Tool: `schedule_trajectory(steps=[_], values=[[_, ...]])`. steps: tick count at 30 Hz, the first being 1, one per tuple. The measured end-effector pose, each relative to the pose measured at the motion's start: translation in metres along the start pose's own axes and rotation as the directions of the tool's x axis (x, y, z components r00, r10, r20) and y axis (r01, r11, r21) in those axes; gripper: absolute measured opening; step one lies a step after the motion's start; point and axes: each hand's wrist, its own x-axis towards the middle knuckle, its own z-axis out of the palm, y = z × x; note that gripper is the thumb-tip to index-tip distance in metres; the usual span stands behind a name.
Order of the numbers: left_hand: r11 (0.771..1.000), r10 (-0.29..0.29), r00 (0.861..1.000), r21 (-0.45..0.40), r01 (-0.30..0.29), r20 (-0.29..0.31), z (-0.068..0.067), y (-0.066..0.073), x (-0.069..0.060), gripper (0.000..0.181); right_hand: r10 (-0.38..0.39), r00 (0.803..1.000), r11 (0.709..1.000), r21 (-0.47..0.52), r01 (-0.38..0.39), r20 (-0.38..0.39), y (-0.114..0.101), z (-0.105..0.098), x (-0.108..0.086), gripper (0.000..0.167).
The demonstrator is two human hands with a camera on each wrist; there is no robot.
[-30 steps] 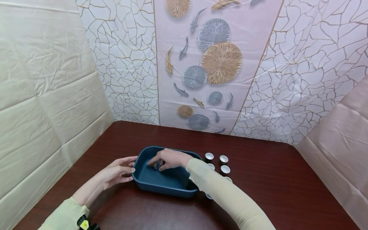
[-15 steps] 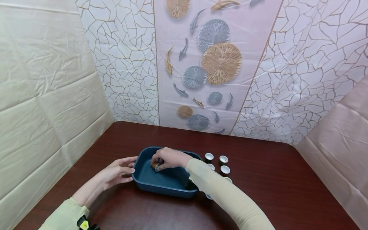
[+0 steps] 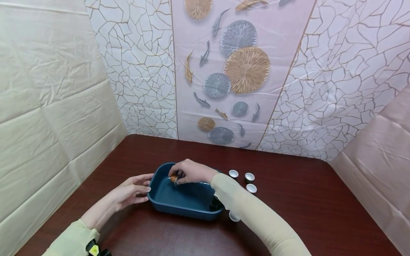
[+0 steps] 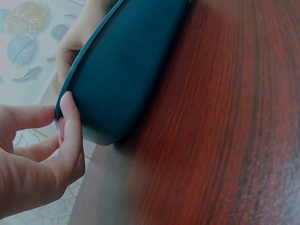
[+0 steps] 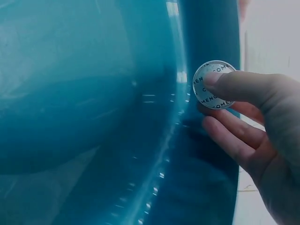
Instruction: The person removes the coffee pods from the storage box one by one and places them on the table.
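A blue rectangular tub (image 3: 184, 212) stands on the dark red-brown table. My right hand (image 3: 193, 172) reaches into its far left part and pinches a coffee capsule (image 3: 174, 178) between thumb and fingers. The capsule's body is orange-brown; its round silver lid (image 5: 209, 97), printed with lettering, faces the right wrist camera under my thumb. At the tub's left end, my left hand (image 3: 132, 190) touches the wall from outside. In the left wrist view its fingertips (image 4: 68, 98) meet the tub's outer wall (image 4: 122, 70) just below the rim. Part of the tub's right side is hidden behind my right forearm.
Several more capsules (image 3: 249, 177) with pale lids stand on the table right of the tub, some hidden by my right sleeve (image 3: 253, 206). Bare tabletop (image 3: 304, 199) extends to the right. Patterned cloth (image 3: 221, 106) hangs behind the table.
My right hand has closed its fingers round the capsule on the tub's floor and raised it slightly toward the far rim. My left hand has stayed in place.
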Motion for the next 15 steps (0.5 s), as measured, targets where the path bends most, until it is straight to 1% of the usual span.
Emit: schedule_trajectory(steps=[4,11,15], values=[[1.0,-0.007,1.0,0.011,0.008,-0.007,0.001,0.001,0.001,0.071,-0.01,1.0,1.0,0.024,0.01,-0.026,-0.003,-0.01,-0.005,0.034],[0.999,-0.009,1.0,0.032,0.01,-0.009,0.001,0.001,0.001,0.069,-0.019,0.999,1.0,0.011,0.019,-0.033,-0.009,-0.024,-0.01,0.034],[0.999,-0.007,1.0,0.037,0.007,-0.008,0.001,0.0,0.001,0.069,-0.04,0.998,0.999,0.003,0.04,-0.043,-0.011,-0.03,-0.014,0.037]])
